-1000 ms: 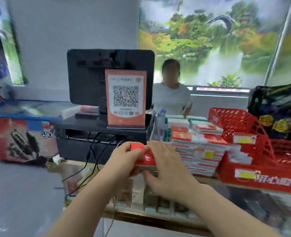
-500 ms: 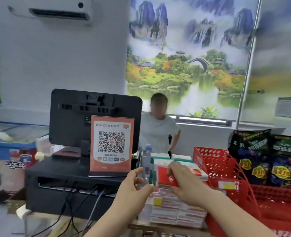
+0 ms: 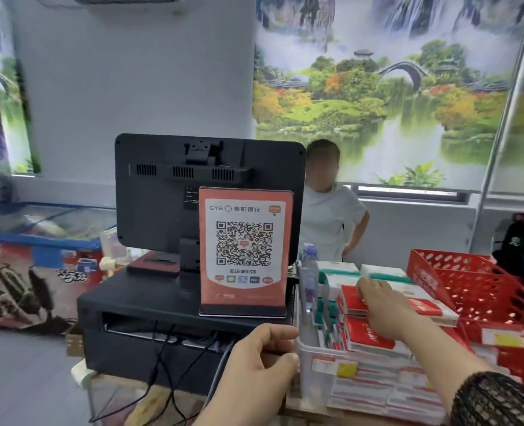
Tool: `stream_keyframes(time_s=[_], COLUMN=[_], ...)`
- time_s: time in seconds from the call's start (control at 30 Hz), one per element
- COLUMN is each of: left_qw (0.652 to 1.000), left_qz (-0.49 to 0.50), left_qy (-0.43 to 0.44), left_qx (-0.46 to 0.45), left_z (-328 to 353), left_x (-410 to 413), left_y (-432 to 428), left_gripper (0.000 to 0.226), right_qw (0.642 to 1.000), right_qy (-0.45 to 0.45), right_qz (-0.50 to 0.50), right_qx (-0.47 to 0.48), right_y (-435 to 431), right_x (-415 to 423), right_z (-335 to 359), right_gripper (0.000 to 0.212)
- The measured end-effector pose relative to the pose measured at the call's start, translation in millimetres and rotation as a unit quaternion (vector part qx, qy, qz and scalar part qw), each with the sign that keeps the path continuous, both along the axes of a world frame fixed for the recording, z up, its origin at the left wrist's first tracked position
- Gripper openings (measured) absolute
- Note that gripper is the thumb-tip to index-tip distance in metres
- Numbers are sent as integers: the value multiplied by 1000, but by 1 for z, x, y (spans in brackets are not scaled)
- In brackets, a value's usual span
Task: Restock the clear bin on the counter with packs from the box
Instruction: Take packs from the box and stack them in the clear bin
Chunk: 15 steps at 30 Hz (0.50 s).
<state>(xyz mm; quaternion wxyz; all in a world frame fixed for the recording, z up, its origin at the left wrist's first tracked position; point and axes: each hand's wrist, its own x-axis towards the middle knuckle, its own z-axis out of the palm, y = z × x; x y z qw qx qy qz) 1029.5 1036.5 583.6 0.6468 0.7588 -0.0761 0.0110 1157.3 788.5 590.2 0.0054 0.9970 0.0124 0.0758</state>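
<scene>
Shop counter [image 3: 309,413], right hand [image 3: 380,305] gripping red pack [image 3: 351,301] atop stacks [image 3: 374,392] in clear bin [image 3: 308,364], left hand [image 3: 254,361] loosely curled, empty, alongside

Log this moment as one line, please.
right hand: holds red pack over clear bin | left hand: empty, beside bin

A dark, open-knit mesh sleeve [image 3: 497,398] covers the forearm behind the right hand [image 3: 380,309].

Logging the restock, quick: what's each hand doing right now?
Left hand: loosely curled, holding nothing.
Right hand: grips a flat red-and-white pack atop the stack in the clear plastic bin.
</scene>
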Motion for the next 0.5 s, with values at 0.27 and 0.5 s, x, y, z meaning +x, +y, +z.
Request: stream_keyframes(time_s=[0.27, 0.5], left_qw=[1000, 999], left_qz=[-25, -27], left_qy=[14, 14], left_qx=[2, -12], left_z=[-5, -4], left_x=[8, 5], left_y=[-3, -10], left_gripper=[24, 23], right_qw=[996, 991], right_qy=[63, -99], right_qz=[-13, 31], right_qx=[64, 80], right_y=[1, 7], right_x=[1, -8], right_z=[-3, -3], right_gripper=[34, 50])
